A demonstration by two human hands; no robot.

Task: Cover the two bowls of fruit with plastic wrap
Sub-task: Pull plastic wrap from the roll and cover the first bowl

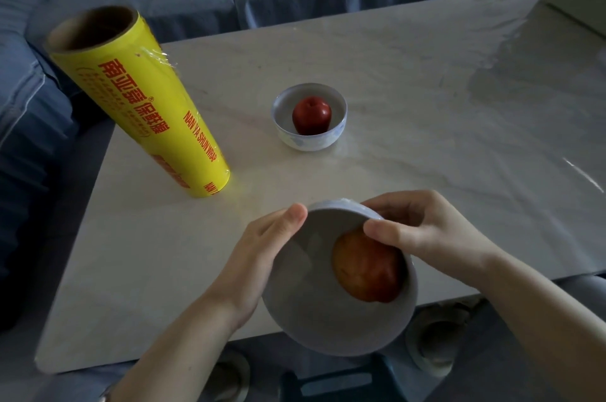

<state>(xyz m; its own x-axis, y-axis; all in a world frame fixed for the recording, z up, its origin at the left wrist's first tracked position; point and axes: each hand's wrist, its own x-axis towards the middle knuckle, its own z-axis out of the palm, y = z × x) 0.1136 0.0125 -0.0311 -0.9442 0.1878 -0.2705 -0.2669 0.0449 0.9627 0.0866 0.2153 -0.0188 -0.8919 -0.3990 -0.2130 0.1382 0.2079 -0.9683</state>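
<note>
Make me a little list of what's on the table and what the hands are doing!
near bowl: held tilted by both hands, wrap film stretched over its top
fruit in near bowl: orange-red fruit seen through the film
left hand: grips the bowl's left side
right hand: presses the film on the far rim
far bowl: on the table, appears uncovered
fruit in far bowl: red apple
wrap roll: yellow, standing upright on the left

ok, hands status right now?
Left hand: gripping the near bowl at its rim.
Right hand: pinching the plastic wrap over that rim.
</note>
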